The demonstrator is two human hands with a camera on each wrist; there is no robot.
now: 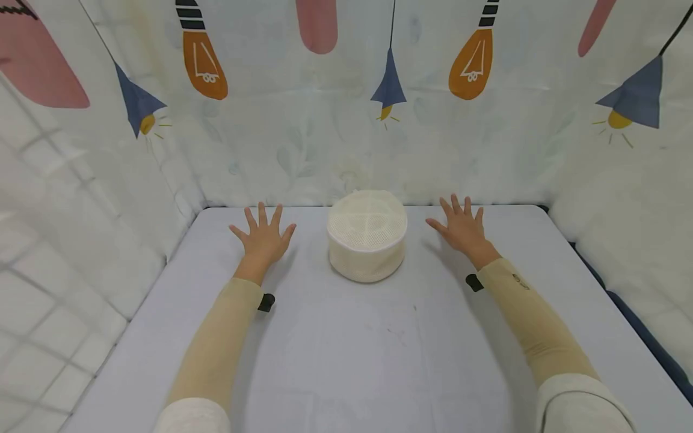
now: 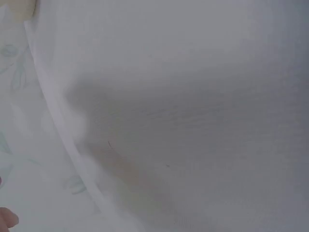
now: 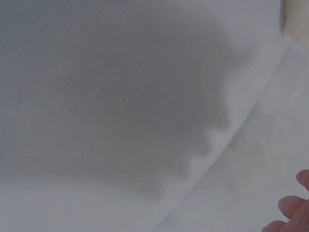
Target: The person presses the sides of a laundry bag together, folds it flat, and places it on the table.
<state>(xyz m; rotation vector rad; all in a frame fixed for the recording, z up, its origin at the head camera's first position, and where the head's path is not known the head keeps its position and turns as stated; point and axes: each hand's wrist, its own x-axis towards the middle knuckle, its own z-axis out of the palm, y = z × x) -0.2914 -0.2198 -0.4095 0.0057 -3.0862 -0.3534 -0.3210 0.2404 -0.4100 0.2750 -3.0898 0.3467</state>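
A cream, round mesh-topped container (image 1: 367, 237), with pale piping round its top edge, stands near the far edge of the table in the head view. To its left my left hand (image 1: 263, 239) is held with fingers straight and spread, holding nothing. On the other side my right hand (image 1: 462, 228) is spread the same way, also holding nothing. Both hands are apart from the container. In the right wrist view some fingertips (image 3: 292, 207) show at the lower right, and a bit of the container (image 3: 297, 21) at the upper right corner. The left wrist view catches only a fingertip (image 2: 8, 217).
A white cloth covers the table (image 1: 357, 355). Behind it hangs a pale curtain (image 1: 346, 132) printed with lamps and bulbs, and similar sheeting closes in both sides. Dark camera mounts (image 1: 266, 302) stick out at the wrists. Hand shadows fall on the cloth.
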